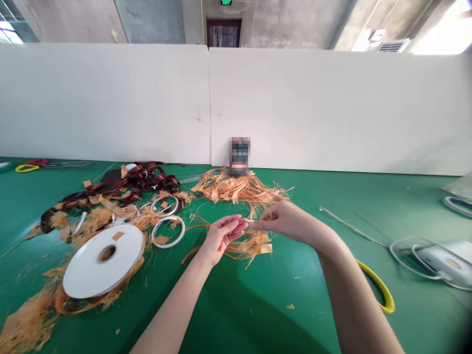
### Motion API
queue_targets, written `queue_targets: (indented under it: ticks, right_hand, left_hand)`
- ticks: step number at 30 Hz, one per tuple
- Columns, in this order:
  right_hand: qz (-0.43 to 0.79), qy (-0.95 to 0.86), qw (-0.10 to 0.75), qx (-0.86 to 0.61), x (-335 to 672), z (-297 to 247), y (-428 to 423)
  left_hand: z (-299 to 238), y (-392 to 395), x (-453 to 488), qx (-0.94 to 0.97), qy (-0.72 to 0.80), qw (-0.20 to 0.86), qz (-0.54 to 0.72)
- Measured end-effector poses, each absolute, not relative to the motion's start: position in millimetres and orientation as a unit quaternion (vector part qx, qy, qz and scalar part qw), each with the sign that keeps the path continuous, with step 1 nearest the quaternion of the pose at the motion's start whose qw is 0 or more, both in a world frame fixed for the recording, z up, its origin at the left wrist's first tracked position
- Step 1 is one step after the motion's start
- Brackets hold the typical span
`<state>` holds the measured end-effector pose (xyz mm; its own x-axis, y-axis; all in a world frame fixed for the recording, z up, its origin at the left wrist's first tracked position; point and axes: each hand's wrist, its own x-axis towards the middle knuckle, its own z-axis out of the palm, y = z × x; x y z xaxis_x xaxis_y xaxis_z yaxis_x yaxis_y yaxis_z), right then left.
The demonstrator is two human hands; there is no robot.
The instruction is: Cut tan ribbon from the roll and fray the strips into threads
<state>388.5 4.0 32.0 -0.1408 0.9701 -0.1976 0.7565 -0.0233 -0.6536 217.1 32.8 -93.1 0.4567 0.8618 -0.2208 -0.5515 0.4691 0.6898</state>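
My left hand (223, 235) and my right hand (280, 219) meet above the green mat (280, 295), their fingertips pinching a thin orange tape strip (243, 221) between them. Under the hands lies a frayed clump of orange tape shreds (250, 246). A larger orange tangle (236, 189) sits farther ahead. To the left of my left hand are two narrow white tape rings (167, 232), and beyond them a big white tape roll (103, 260) lies flat. A dark brown ribbon tangle (121, 189) spreads behind these.
Low white partition panels (295, 108) stand along the mat's far edge, with a pixelated object (239, 157) against them. Red- and yellow-handled scissors (37, 167) lie far left. A yellow curved handle (379, 287) lies beside my right forearm, and a white device (446, 263) with clear loops sits right.
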Motion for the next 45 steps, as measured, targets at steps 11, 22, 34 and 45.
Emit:
queue_targets:
  ticks: [11,22,34,45]
  right_hand:
    - [0.464,-0.578,0.516,-0.429,362.2,46.0,-10.4]
    - [0.069,-0.698,0.092,-0.707,372.0,25.4,-2.0]
    - [-0.035,-0.675,0.067,-0.734,372.0,44.3,-5.1]
    - [0.388,-0.487,0.546,-0.560,371.4,63.9,-12.9]
  left_hand:
    - [-90.2,31.8,219.4,0.286,0.271,0.811,0.432]
    - [-92.0,31.9,215.1,0.272,0.197,0.833,0.439]
    - [-91.6,31.8,215.2,0.292,0.212,0.826,0.433]
    - [-94.3,32.3,215.8,0.331,0.226,0.805,0.438]
